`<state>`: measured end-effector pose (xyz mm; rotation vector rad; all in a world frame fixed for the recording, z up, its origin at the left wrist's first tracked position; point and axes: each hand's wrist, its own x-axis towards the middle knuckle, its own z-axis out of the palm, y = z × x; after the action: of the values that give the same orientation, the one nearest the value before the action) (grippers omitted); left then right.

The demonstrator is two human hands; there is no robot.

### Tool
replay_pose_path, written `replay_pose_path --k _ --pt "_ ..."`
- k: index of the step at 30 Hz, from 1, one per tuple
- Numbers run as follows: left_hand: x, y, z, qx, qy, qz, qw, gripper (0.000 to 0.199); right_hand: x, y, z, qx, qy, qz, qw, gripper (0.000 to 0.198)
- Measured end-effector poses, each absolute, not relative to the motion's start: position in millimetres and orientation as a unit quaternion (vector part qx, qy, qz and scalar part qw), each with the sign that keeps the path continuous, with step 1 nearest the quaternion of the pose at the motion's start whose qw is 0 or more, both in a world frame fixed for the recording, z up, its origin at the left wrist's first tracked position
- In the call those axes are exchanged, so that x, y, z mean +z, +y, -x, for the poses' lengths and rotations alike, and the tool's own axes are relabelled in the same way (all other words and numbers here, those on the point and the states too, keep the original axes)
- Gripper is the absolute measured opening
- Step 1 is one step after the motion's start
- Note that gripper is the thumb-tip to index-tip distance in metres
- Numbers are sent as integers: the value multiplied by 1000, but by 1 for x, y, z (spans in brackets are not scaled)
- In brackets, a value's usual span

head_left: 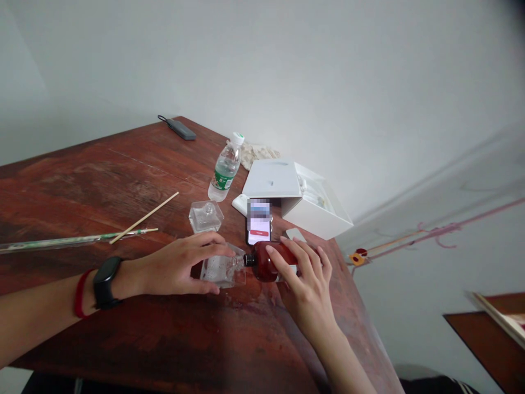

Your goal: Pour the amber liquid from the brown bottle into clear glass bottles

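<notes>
My left hand [186, 265] curls its thumb and fingers around a clear, squarish container [219, 271] on the table, steadying it. My right hand [305, 279] grips a reddish-brown bottle [264, 261] with a black neck. That bottle is tipped on its side, its neck pointing left at the clear container's mouth; whether liquid is flowing I cannot tell. Just behind my left hand lies another clear, angular piece [205, 216] with a round knob on it. A phone [259, 224] with a lit screen rests beyond the brown bottle.
A water bottle [225, 169] with a green label stands farther back. Beside it is a white box [270, 178]. Chopsticks [143, 218] and a long wrapped stick [61, 242] lie at left. A grey device [180, 129] sits near the far corner. Wet spots mark the wooden table [184, 339].
</notes>
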<state>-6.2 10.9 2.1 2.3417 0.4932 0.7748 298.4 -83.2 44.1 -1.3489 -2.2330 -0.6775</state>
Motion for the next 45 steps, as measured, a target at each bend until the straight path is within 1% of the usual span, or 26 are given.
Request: replay_pose_path --k 35,41,45 --pt "3 12 6 302 170 -883 315 62 44 -84 -299 -249 -806 492 216 47" --pt "3 12 5 307 169 -883 312 64 44 -84 -299 -252 -808 489 213 48" --pt "3 12 5 305 169 -883 314 63 43 -85 -299 -239 -809 493 212 54"
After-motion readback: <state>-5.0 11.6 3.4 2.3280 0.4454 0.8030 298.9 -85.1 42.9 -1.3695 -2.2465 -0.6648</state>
